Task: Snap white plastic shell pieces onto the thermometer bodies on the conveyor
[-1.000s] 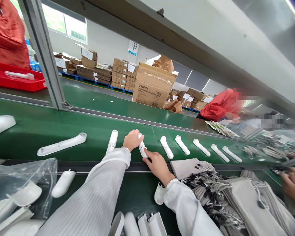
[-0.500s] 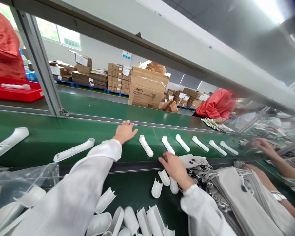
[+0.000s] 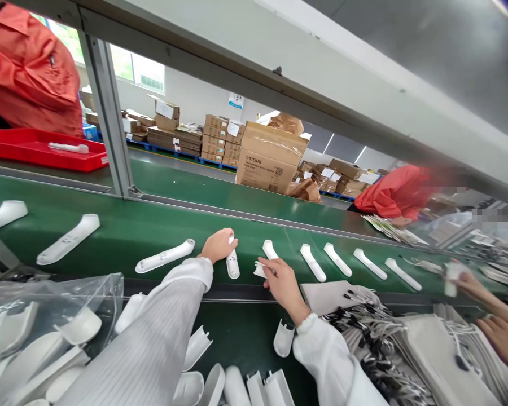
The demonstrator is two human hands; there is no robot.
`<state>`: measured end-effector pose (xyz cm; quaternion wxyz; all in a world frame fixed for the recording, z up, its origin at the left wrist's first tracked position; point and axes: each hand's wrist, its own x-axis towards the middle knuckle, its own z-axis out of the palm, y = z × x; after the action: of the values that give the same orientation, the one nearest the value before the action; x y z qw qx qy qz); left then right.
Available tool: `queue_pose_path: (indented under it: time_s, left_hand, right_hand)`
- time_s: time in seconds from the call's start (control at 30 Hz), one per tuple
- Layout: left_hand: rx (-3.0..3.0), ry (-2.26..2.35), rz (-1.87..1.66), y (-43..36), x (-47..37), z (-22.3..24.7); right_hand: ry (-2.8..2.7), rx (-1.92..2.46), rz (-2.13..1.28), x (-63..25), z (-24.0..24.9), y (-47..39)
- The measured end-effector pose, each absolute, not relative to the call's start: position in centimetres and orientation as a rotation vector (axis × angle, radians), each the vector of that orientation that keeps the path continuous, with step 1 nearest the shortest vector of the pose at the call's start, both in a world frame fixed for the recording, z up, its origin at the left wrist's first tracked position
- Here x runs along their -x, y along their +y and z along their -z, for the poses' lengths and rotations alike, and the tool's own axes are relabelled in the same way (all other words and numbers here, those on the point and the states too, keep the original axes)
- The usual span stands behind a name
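My left hand (image 3: 218, 246) is closed around the upper end of a white wand-shaped plastic device (image 3: 232, 265) on the green conveyor belt. Its lower end, with small markings, points toward me. Just to the right, my right hand (image 3: 283, 282) pinches a small white plastic cover (image 3: 260, 269) with a notched edge. Behind those fingers lies another white device (image 3: 270, 248), partly hidden. A loose cover (image 3: 283, 338) rests on the dark green surface below my right wrist. Several similar covers (image 3: 214, 383) are heaped nearer me, beside my left sleeve.
More white devices lie along the belt (image 3: 122, 225) on both sides. A clear bag (image 3: 105, 293) of white parts is at left, grey pouches (image 3: 427, 344) at right. A co-worker's hands (image 3: 486, 304) work at far right. A metal post (image 3: 114, 113) and overhead beam frame the belt.
My left hand has come down and closed on a device. The right hand has moved left and now holds a cover. The view has turned slightly left.
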<state>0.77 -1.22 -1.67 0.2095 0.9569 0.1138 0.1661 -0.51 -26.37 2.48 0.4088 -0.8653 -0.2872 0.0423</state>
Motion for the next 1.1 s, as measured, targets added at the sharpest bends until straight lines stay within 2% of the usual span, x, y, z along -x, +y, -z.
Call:
queue_pose_path:
  time_s: [0.13, 0.27, 0.63, 0.9, 1.1]
  left_hand:
    - [-2.660, 0.319, -0.482, -2.1, -1.4, 2.0]
    - [-2.663, 0.312, -0.496, -3.2, -2.1, 2.3]
    - [-2.659, 0.303, -0.491, -5.8, -3.7, 2.4]
    - [-2.666, 0.312, -0.493, -7.6, -5.1, 2.8]
    - [-2.805, 0.191, -0.226, -8.6, -4.7, -0.9]
  right_hand:
    - [-0.955, 2.212, 0.005, 0.3, -1.2, -22.7]
    - [-1.108, 2.310, -0.012, 1.6, -0.2, -22.9]
    - [-0.978, 2.426, 0.067, 1.4, 0.1, -25.4]
    - [-1.062, 2.530, -0.022, 0.5, 0.4, -26.2]
    - [-1.071, 2.641, 0.014, -0.6, -1.4, -25.7]
